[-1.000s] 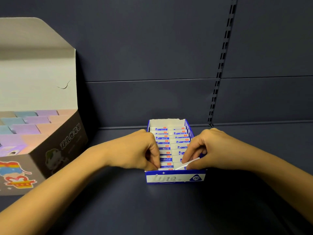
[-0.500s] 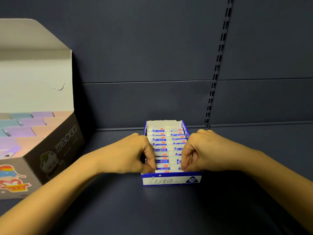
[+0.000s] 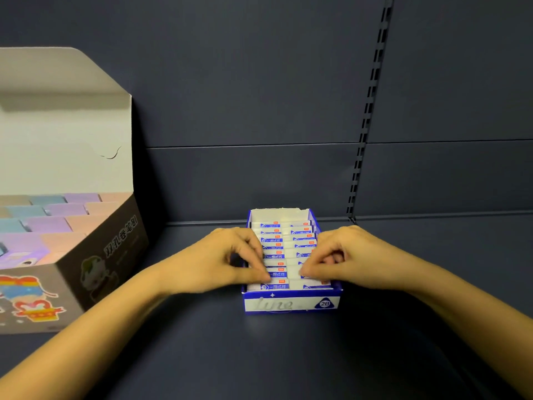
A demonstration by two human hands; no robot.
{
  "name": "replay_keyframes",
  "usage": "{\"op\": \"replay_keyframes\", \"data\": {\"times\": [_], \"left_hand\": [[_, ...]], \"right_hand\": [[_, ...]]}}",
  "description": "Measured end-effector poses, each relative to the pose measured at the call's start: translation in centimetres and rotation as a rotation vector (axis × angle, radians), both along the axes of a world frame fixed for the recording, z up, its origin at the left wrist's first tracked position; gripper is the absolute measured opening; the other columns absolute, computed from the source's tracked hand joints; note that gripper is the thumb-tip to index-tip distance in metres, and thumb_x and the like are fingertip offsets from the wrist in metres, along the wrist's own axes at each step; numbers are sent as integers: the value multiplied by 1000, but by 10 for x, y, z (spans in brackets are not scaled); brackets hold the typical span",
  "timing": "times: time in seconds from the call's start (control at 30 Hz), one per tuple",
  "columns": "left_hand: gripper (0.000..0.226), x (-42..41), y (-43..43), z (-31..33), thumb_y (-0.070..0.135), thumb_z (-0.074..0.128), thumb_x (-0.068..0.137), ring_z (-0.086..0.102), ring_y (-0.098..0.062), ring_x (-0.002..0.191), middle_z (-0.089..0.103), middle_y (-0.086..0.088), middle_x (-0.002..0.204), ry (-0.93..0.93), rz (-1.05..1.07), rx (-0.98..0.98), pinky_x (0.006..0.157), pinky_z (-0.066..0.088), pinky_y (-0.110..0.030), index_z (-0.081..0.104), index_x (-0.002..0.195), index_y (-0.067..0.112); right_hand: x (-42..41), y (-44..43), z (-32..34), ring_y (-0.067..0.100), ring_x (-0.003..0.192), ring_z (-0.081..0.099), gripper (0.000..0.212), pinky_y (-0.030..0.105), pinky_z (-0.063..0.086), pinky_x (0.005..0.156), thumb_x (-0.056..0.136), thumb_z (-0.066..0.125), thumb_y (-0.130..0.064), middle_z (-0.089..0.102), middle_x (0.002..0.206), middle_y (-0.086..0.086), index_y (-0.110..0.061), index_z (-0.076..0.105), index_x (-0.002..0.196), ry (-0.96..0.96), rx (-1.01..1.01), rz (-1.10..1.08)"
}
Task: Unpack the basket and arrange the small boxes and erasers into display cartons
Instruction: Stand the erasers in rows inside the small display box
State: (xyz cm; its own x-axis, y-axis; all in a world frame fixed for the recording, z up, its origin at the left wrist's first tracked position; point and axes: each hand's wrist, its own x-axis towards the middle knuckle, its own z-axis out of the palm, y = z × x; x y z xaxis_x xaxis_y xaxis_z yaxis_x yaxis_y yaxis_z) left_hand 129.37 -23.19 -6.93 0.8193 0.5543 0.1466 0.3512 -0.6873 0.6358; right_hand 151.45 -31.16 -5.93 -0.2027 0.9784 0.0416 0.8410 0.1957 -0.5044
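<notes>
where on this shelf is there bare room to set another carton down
Bare shelf right of the eraser carton and in front of it between the forearms. A narrower strip separates it from the display carton. Crowded inside: left hand and right hand pinch erasers.

Erasers (image 3: 284, 245) stand in the small carton (image 3: 291, 304), with the big carton (image 3: 86, 269) well left.

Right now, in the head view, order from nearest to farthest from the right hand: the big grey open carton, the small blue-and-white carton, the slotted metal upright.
1. Small blue-and-white cardboard carton: under the right hand, whose fingers pinch white erasers inside.
2. Slotted dark metal upright: behind the hand, at the back.
3. Big grey open cardboard carton: far left.
</notes>
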Motion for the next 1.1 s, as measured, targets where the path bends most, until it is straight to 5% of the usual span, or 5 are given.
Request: {"op": "replay_keyframes", "data": {"times": [0.13, 0.37, 0.6, 0.8, 1.1], "left_hand": [[9, -7, 3, -2, 19, 70, 79, 62, -2, 90, 65, 10, 89, -184, 234, 106, 80, 48, -14, 75, 86, 21], [30, -4, 5, -14, 30, 61, 88, 63, -10, 91, 67, 7, 102, 26, 426, 162, 88, 50, -30, 63, 116, 21], [23, -4, -4, -7, 22, 58, 88, 62, -15, 82, 72, -1, 101, 94, 517, 277, 75, 48, -25, 68, 105, 11], [24, -20, -7, -12, 19, 54, 90, 63, -15, 86, 71, -4, 105, 110, 617, 265, 76, 50, -27, 68, 106, 8], [23, -44, -19, -14, 16, 46, 93, 63, -30, 90, 68, -15, 102, 121, 670, 331, 76, 49, -36, 63, 96, 0]], "right_hand": [[9, -6, -10, 6, 55, 47, 7, 12, 40, 55, 87, 63, -25, 50, 64, -9, -30, 60, 89, 200, 142, -214], [8, -13, -22, 11, 87, 66, 34, 17, 54, 69, 91, 56, -22, 61, 105, -5, -19, 49, 125, 384, -31, -321], [-4, -10, -29, 5, 71, 64, 29, 8, 51, 58, 93, 55, -18, 63, 89, -8, -12, 54, 121, 423, 39, -303], [-28, -1, -33, 21, 91, 68, 32, 29, 56, 81, 94, 54, -19, 64, 96, -2, -11, 54, 125, 392, 78, -275], [-65, -3, -23, 9, 85, 58, 34, 4, 46, 49, 96, 49, -20, 62, 101, 2, -11, 53, 128, 308, 56, -318]]}}
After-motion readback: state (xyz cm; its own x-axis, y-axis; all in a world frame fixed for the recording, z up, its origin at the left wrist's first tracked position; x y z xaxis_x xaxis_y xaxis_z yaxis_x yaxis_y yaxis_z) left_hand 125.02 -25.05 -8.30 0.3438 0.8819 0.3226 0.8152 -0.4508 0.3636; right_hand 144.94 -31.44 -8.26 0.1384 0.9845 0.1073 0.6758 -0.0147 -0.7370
